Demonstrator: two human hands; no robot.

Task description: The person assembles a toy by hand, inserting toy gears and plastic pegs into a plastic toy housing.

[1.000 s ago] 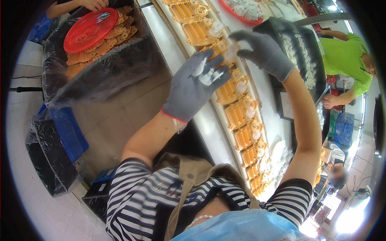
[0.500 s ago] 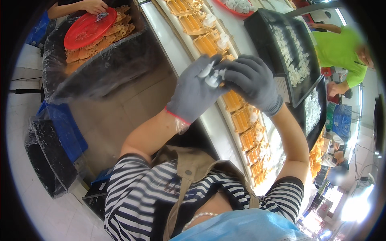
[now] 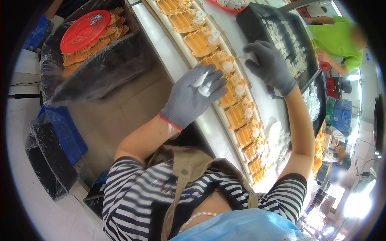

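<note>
Grey-gloved left hand (image 3: 188,99) over orange housing row's (image 3: 238,115) left edge, loosely holding small white parts (image 3: 204,90) — right hand (image 3: 272,69) right of row, fingers half-curled (grip? can't tell).

A pale, whitish tiled floor (image 3: 52,217) spreads along the left, while a duller brownish stretch of floor with faint tile joints (image 3: 120,100) lies beside a long, smooth white workbench (image 3: 150,28) slanting across the middle. At the right, a plain pale wall (image 3: 364,138) bends toward the rim, with slim white strip lights (image 3: 335,7) higher up and a glaring white lamp (image 3: 358,205) low down.
</note>
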